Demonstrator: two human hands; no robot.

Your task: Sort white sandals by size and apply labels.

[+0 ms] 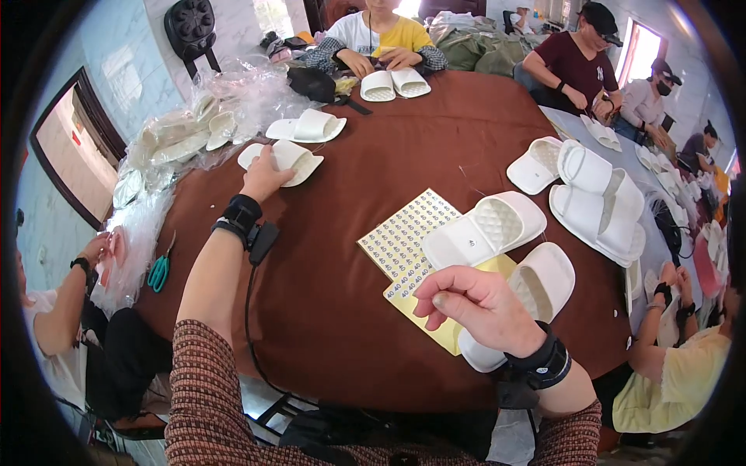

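Observation:
My left hand [266, 175] is stretched out to the far left of the table, its fingers on a white slide slipper [298, 160]. Just beyond it lies another white slipper [309, 126]. My right hand [478, 301] hovers over a yellow-backed sheet of small printed stickers [416, 233], thumb and fingers curled together; whatever they pinch, if anything, is too small to make out. Beyond that hand, a white slipper [474, 237] with a small sticker on its insole rests partly across the sheet. One more slipper [549, 276] is partly hidden behind my right hand and wrist.
Several white slippers [594, 206] are stacked at the right edge of the brown-covered table [334, 311]. Teal-handled scissors [159, 272] and clear plastic bags [167, 140] line the left edge. Across the table, a person's hands [381, 60] work by two slippers [395, 84]. Other people sit around.

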